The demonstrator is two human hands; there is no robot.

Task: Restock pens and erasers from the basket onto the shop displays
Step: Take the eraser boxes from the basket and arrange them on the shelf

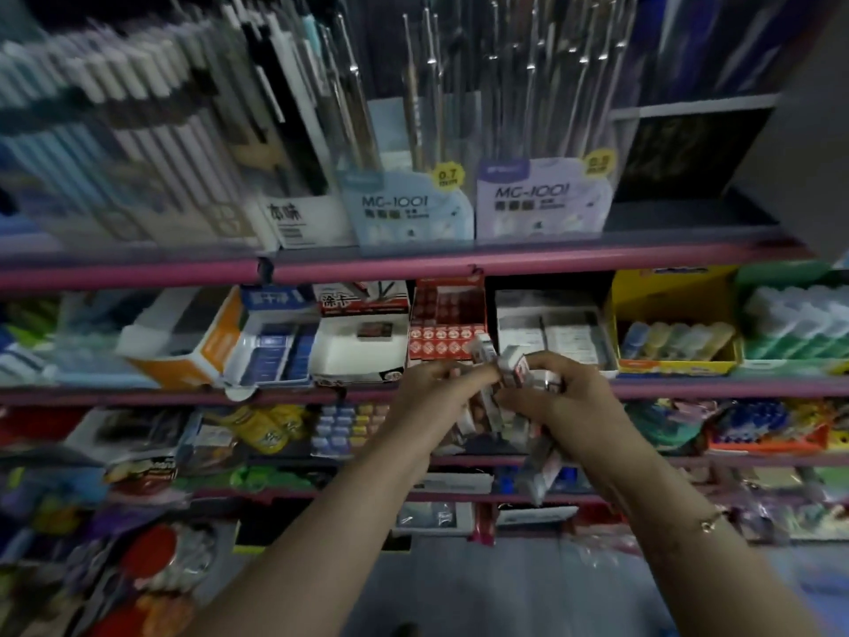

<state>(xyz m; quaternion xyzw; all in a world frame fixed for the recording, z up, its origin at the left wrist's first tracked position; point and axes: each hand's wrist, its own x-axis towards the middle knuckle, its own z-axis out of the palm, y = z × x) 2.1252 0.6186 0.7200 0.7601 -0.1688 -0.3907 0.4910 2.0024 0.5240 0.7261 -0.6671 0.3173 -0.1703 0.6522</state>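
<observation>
Pink shelf rails, a red-and-white patterned eraser box, a yellow box.

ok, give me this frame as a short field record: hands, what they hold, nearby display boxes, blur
left hand: fingers curled on small white erasers, in front of the middle shelf
right hand: grips the same bunch of erasers
red display box: on the middle shelf, just behind the hands, rows of red-labelled packs
white display box: right of the red one
yellow box: further right, pastel items inside
basket: not in view
blur: heavy at left, eraser count unclear
</observation>
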